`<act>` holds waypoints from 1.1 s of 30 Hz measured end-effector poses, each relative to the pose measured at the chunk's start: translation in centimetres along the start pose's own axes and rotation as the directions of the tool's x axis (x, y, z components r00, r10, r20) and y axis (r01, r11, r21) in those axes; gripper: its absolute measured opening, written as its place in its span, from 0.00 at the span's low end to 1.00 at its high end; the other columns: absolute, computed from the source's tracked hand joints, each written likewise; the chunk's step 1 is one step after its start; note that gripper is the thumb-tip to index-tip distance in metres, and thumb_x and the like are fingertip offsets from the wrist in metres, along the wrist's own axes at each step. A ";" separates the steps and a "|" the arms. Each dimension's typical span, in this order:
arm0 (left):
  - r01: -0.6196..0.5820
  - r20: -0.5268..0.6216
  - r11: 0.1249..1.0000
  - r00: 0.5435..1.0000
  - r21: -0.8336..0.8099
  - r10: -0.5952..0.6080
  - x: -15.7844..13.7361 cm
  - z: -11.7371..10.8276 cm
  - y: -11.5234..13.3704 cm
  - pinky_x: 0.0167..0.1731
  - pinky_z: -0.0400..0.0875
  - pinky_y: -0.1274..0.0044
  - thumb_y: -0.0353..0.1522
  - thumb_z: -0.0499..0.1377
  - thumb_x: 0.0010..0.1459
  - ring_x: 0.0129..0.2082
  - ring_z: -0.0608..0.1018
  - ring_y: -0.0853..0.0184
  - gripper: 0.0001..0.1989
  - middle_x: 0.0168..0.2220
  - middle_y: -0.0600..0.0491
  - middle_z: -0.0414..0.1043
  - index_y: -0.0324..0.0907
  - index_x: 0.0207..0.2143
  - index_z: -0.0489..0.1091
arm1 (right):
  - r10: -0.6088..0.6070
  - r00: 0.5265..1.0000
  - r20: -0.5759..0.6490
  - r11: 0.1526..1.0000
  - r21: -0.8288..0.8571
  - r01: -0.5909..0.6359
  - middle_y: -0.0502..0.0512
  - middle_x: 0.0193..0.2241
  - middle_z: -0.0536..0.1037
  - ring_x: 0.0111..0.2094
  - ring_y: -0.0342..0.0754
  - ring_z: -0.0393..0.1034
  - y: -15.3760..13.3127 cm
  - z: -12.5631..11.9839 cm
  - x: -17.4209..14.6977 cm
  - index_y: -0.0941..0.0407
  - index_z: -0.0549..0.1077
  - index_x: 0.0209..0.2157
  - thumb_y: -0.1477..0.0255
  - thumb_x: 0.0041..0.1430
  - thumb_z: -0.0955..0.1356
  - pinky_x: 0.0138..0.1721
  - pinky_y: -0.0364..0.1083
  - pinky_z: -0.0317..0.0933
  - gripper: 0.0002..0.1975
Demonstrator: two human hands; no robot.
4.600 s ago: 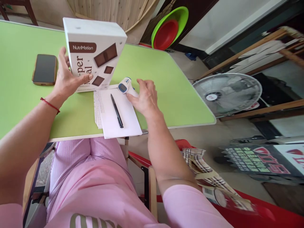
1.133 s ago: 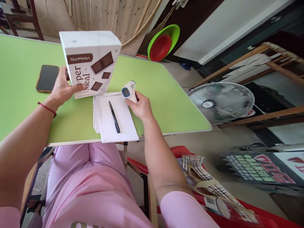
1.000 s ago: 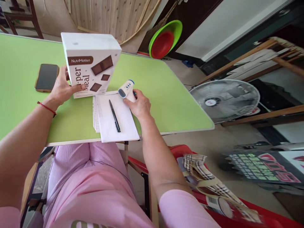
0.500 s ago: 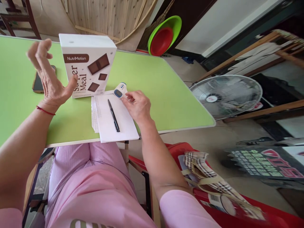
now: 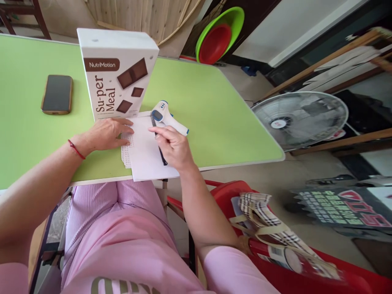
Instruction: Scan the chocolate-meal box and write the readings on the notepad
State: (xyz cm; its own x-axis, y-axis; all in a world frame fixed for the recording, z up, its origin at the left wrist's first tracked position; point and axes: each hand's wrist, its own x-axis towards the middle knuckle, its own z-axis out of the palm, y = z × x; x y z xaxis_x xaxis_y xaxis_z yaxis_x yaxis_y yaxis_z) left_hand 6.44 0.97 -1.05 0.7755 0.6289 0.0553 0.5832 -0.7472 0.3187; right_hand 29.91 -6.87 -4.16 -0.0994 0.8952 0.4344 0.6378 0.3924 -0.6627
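My left hand [image 5: 112,132] lies with its fingers stretched out at the left edge of the white paper [image 5: 142,163] and over the printed sheets [image 5: 127,154] under it. Just behind it a white NutriMotion Su-per Meal box [image 5: 131,92] stands upright. My right hand [image 5: 176,149] is closed round the middle of a black pen [image 5: 163,157] above the paper, its index finger pointing left. The pen's far end looks blurred. Beyond that hand, a white and blue infrared thermometer [image 5: 167,116] lies on its side, partly over the paper's top corner.
A phone [image 5: 57,94] lies on the green table [image 5: 199,98], left of the box. Past the table's right end stands a fan [image 5: 300,120]. Green and red basins [image 5: 216,43] lean behind the table. A red chair [image 5: 228,196] at my right carries a checked bag [image 5: 254,202].
My left hand has come down from beside the box to the paper's left edge. My right hand has let go of the thermometer and closed on the pen, which has shifted slightly right.
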 end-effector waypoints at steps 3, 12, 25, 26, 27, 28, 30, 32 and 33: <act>0.066 0.064 0.997 0.996 0.047 -0.069 0.2 -0.2 0.6 0.58 0.70 0.65 0.37 0.60 0.59 0.59 0.75 0.54 0.20 0.62 0.52 0.70 0.46 0.53 0.76 | -0.007 0.994 -0.108 0.953 0.301 0.039 0.52 0.35 0.74 0.34 0.46 0.71 0.3 0.2 -0.4 0.50 0.73 0.51 0.59 0.65 0.63 0.38 0.49 0.69 0.17; 0.073 0.007 0.997 0.997 -0.011 -0.073 0.6 0.3 0.4 0.60 0.69 0.64 0.40 0.58 0.55 0.60 0.74 0.54 0.25 0.61 0.50 0.70 0.42 0.53 0.76 | 0.134 0.975 -0.177 0.788 0.616 0.003 0.47 0.25 0.67 0.25 0.42 0.66 -2.3 2.5 -0.9 0.51 0.71 0.41 0.52 0.64 0.64 0.30 0.45 0.66 0.17; 0.056 0.024 0.998 0.998 -0.003 -0.056 0.8 0.0 0.4 0.61 0.67 0.65 0.44 0.54 0.56 0.61 0.72 0.53 0.26 0.62 0.51 0.68 0.43 0.54 0.73 | 0.326 0.943 -0.065 0.834 0.490 -0.254 0.43 0.18 0.68 0.19 0.38 0.56 -3.2 3.7 -1.7 0.55 0.73 0.29 0.69 0.51 0.69 0.21 0.41 0.54 0.04; 0.062 0.032 0.998 0.998 0.005 -0.062 0.8 0.0 0.5 0.61 0.66 0.66 0.45 0.54 0.56 0.61 0.71 0.54 0.27 0.63 0.52 0.67 0.44 0.54 0.73 | 0.316 0.945 -0.079 0.852 0.461 -0.247 0.44 0.19 0.69 0.20 0.38 0.58 -3.3 3.7 -1.6 0.55 0.72 0.28 0.69 0.51 0.69 0.23 0.41 0.56 0.04; 0.067 0.035 0.998 0.997 0.009 -0.068 0.8 0.0 0.5 0.61 0.65 0.66 0.45 0.54 0.56 0.61 0.71 0.54 0.27 0.63 0.52 0.67 0.44 0.54 0.72 | 0.304 0.949 -0.089 0.868 0.435 -0.237 0.45 0.20 0.70 0.21 0.39 0.59 -3.3 3.7 -1.6 0.55 0.72 0.27 0.69 0.51 0.69 0.24 0.42 0.57 0.04; 0.071 0.035 0.997 0.997 0.010 -0.071 0.8 -0.1 0.6 0.61 0.65 0.66 0.46 0.54 0.56 0.62 0.71 0.55 0.27 0.63 0.52 0.67 0.45 0.53 0.72 | 0.292 0.952 -0.094 0.880 0.415 -0.229 0.45 0.20 0.70 0.22 0.39 0.60 -3.3 3.7 -1.6 0.55 0.72 0.27 0.68 0.52 0.69 0.25 0.42 0.58 0.05; 0.070 0.026 0.998 0.997 0.002 -0.070 0.8 0.0 0.6 0.61 0.66 0.67 0.45 0.54 0.56 0.62 0.71 0.56 0.26 0.62 0.52 0.67 0.45 0.53 0.73 | 0.275 0.957 -0.090 0.892 0.396 -0.219 0.46 0.21 0.71 0.23 0.39 0.60 -3.3 3.7 -1.5 0.55 0.72 0.28 0.67 0.53 0.69 0.25 0.42 0.59 0.06; 0.062 0.013 0.998 0.998 -0.012 -0.061 0.8 0.1 0.4 0.62 0.65 0.67 0.45 0.55 0.55 0.62 0.71 0.55 0.25 0.62 0.51 0.68 0.44 0.52 0.73 | 0.266 0.961 -0.073 0.895 0.389 -0.218 0.46 0.21 0.71 0.23 0.39 0.60 -3.3 3.7 -1.5 0.55 0.72 0.28 0.68 0.53 0.69 0.25 0.42 0.60 0.05; 0.058 0.005 0.998 0.998 -0.019 -0.058 0.8 0.2 0.4 0.62 0.65 0.66 0.45 0.55 0.55 0.62 0.71 0.55 0.25 0.62 0.51 0.68 0.44 0.52 0.73 | 0.263 0.963 -0.065 0.897 0.384 -0.219 0.46 0.22 0.71 0.23 0.40 0.61 -3.3 3.7 -1.6 0.55 0.72 0.28 0.68 0.52 0.69 0.26 0.42 0.61 0.05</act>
State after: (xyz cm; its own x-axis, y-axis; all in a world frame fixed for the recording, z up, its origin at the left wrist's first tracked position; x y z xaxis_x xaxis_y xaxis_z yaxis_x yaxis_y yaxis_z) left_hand 7.35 1.19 -1.08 0.7420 0.6696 0.0317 0.6221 -0.7054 0.3397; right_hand 25.15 -8.77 -4.92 0.1221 0.9511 0.2837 0.3002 0.2370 -0.9239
